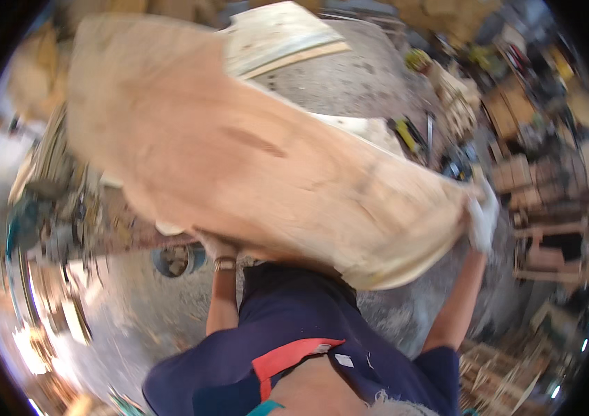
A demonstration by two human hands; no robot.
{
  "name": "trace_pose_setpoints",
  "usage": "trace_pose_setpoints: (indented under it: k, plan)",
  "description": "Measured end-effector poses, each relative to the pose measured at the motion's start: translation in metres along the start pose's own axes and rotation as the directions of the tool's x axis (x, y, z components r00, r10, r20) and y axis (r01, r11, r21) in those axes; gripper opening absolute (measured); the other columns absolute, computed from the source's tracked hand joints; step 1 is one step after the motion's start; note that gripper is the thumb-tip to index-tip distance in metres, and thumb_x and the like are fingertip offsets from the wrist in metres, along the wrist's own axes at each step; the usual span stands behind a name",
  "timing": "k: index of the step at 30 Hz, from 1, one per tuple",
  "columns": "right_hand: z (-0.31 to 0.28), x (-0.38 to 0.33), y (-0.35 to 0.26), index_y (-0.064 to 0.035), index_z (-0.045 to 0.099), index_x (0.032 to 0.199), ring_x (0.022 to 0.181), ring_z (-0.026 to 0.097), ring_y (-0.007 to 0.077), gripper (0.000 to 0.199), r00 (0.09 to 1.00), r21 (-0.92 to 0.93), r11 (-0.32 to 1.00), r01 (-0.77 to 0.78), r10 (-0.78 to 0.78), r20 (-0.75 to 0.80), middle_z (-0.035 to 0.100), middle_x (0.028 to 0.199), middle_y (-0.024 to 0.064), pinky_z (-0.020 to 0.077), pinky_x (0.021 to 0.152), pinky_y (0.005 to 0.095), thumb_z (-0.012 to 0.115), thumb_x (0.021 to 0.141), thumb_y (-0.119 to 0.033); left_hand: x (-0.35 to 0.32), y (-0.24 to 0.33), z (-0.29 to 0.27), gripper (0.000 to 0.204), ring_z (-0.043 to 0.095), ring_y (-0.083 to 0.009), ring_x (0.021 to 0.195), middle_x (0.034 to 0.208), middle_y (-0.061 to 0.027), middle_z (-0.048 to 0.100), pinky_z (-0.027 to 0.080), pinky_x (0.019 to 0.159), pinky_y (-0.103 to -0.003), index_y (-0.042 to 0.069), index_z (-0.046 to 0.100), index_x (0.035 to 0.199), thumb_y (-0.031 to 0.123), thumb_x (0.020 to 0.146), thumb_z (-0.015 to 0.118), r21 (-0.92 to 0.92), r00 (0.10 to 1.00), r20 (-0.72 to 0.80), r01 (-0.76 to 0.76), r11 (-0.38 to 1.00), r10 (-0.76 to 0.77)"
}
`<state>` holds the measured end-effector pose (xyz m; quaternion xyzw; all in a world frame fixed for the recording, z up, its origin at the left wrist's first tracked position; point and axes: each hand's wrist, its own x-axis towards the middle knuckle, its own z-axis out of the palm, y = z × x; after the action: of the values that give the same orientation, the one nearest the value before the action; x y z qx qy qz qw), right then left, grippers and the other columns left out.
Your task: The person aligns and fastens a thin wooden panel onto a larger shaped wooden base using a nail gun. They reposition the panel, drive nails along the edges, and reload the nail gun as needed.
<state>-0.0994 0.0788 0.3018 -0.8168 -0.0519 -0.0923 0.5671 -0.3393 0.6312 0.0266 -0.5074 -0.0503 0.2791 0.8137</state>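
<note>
A large, pale wooden panel with rounded, curved edges stretches slantwise in front of me, from the upper left to the lower right, smeared a little by motion. At its right end my right hand, in a white glove, is closed on the edge. My left hand supports the near edge left of my body. A band circles that wrist, and the panel hides most of its fingers. Beyond the panel, another pale wooden piece with a straight edge lies on a worn grey work surface.
A yellow-green tool lies on the surface past the panel. A bucket stands on the floor at left. To the right are stacked wooden parts and a wooden frame. More slatted wood sits at the lower right.
</note>
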Motion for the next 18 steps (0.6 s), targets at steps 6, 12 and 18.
trace_pose_setpoints:
  k: [6, 12, 18]
  plan:
    - [0.102, 0.094, 0.023, 0.0096, 0.063, 0.125, 0.088, 0.062, 0.0120, 0.059, 0.953, -0.101, 0.984, 0.147, -0.114, 0.282, 0.070, 0.096, 0.0056, 0.0506, 0.078, 0.0270, 0.078, 0.083, -0.029, -0.023, 0.016, 0.001, 0.080, 0.033, -0.0328, 0.149, 0.165, -0.0080, 0.034, 0.025, 0.123, -0.054, 0.017, 0.035, 0.160, 0.071, 0.100, 0.034, 0.978, 0.787, 0.129, -0.001, -0.207, 0.603]
    - [0.178, 0.158, 0.106, 0.0014, 0.067, 0.125, 0.085, 0.065, 0.0126, 0.056, 0.930, -0.114, 0.993, -0.037, 0.076, 0.360, 0.073, 0.096, 0.0065, 0.0519, 0.078, 0.0284, 0.082, 0.082, -0.032, -0.020, 0.027, -0.002, 0.068, 0.043, -0.0309, 0.141, 0.156, -0.0081, 0.047, 0.034, 0.119, -0.052, 0.015, 0.047, 0.152, 0.061, 0.102, 0.045, 0.992, 0.739, 0.097, -0.019, -0.124, 0.666]
    - [0.196, 0.167, 0.193, 0.0001, 0.057, 0.140, 0.120, 0.065, 0.0337, 0.078, 0.968, -0.398, 0.889, 0.225, -0.158, 0.195, 0.067, 0.130, 0.0211, 0.0500, 0.103, 0.0393, 0.081, 0.079, -0.042, -0.039, -0.038, 0.000, 0.065, 0.048, -0.0348, 0.135, 0.149, -0.0204, 0.047, 0.044, 0.110, -0.050, 0.002, 0.042, 0.148, 0.045, 0.101, 0.057, 0.745, 0.547, 0.410, 0.260, -0.614, 0.730]
